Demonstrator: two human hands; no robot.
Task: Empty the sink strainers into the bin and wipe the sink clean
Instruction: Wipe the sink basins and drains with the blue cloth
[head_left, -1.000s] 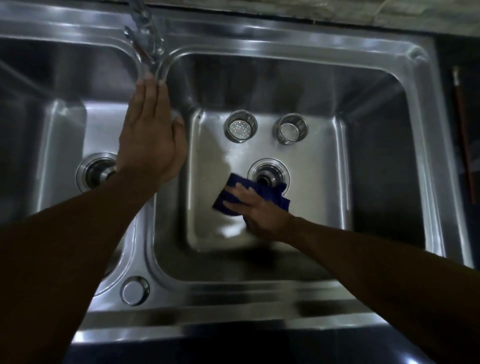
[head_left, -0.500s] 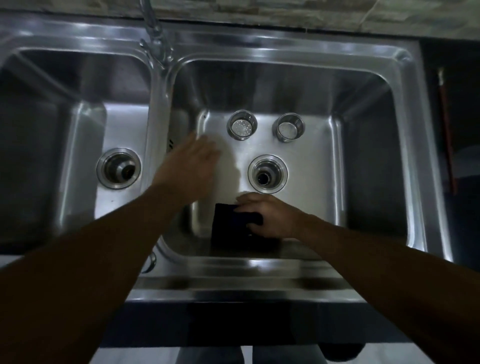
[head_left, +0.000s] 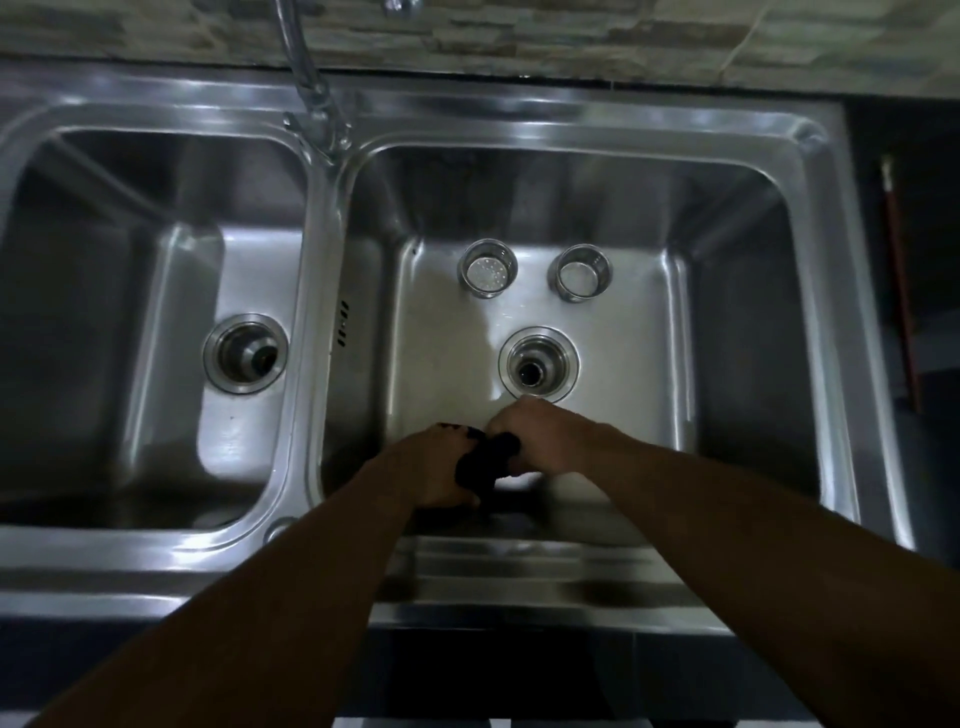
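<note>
Looking at a stainless double sink (head_left: 322, 291): two basins, two open drains, one faucet (head_left: 311, 98). Left basin's bare. In the right one, the left hand (head_left: 431, 467) and right hand (head_left: 545, 436) both clutch one dark bunched-up cloth (head_left: 485, 465) near the front wall. Behind them, two shiny cup-shaped strainers (head_left: 487, 267) stand upright, side by side.

Home kitchen, steel double-bowl sink (head_left: 571, 122), tap (head_left: 306, 78), stone-tiled backsplash (head_left: 571, 36)
</note>
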